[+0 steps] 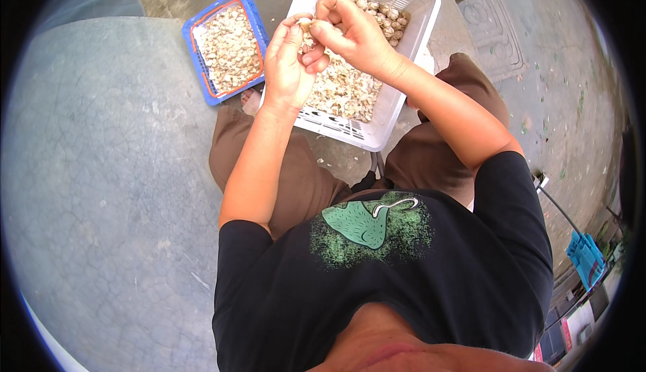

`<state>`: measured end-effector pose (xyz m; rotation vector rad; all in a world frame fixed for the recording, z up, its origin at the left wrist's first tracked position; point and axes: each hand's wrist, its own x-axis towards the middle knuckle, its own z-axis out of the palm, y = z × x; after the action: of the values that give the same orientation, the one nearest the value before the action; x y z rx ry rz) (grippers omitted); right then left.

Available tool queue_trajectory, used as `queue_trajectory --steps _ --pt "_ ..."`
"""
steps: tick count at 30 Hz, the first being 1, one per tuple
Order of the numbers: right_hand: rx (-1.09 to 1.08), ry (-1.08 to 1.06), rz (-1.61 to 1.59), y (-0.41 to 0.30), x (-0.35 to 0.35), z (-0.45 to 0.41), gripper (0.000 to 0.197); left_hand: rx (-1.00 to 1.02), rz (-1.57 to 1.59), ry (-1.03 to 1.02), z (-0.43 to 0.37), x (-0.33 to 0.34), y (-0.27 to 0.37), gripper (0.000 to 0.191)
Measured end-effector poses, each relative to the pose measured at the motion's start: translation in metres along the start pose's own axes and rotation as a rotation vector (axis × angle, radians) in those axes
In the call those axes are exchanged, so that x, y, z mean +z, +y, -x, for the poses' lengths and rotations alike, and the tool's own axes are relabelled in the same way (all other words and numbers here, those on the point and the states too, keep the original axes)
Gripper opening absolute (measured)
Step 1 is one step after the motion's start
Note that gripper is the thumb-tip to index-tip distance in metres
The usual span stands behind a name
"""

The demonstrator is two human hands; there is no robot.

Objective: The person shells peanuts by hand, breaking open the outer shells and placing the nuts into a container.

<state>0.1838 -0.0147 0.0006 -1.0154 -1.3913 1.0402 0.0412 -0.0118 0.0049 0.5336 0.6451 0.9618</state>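
Note:
Above a white plastic crate (392,129), my left hand (295,61) holds a partly broken garlic bulb (305,24) between thumb and fingers. Close on its right, the thumb and bent fingers of my right hand (353,33) pinch at the bulb's edge; what lies between those fingertips is too small to tell. Whole garlic bulbs (391,21) are piled at the crate's far end, and loose pale garlic pieces and skins (348,89) cover its near part. My hands hide the crate's middle. To the left, a blue plastic basket (207,89) with an orange handle holds many separated garlic cloves (229,49).
My knees, in brown trousers (303,170), flank the crate's near end. A foot (250,100) shows between basket and crate. Scraps of skin lie on the concrete floor (116,145). A long-handled blue dustpan (585,258) stands at the far right.

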Motion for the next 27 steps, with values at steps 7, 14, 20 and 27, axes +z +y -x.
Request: queue_trajectory --steps 7,14,20,27 --pt "0.473 0.001 -0.782 0.003 -0.013 0.001 0.017 0.171 -0.174 0.0 -0.003 -0.003 0.003 0.018" --pt "0.152 -0.054 -0.086 -0.001 0.0 0.002 0.023 0.439 -0.813 0.051 -0.003 -0.017 -0.003 0.018" --pt "0.268 -0.047 -0.253 0.001 0.005 0.008 0.02 0.572 -1.016 0.125 -0.004 -0.005 -0.007 0.017" --pt "0.447 -0.111 -0.742 0.004 -0.002 0.009 0.019 0.4 -0.64 0.069 -0.004 0.0 -0.005 0.013"
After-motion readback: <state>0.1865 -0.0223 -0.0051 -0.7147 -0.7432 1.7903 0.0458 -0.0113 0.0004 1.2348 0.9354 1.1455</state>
